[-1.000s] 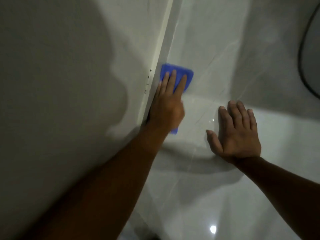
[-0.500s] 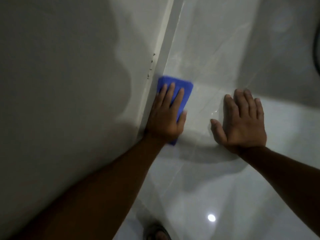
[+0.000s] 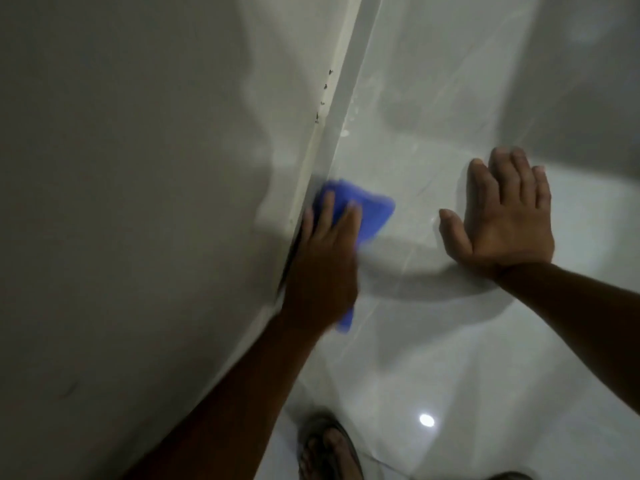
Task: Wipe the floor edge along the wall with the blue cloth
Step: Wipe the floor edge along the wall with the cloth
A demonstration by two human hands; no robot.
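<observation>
Blue and blurred, one cloth [image 3: 363,209] lies flat on the glossy white floor [image 3: 450,341], tight against the strip where the wall [image 3: 138,202] meets it. Two hands show. The left hand [image 3: 322,268] presses down on the cloth, fingers [image 3: 349,220] laid flat over it rather than curled around it. The right hand [image 3: 505,216] rests spread and empty on the floor, well apart from the cloth. One sandalled foot [image 3: 329,452] shows below. A few dark specks [image 3: 323,98] dot the wall. No writing is readable.
</observation>
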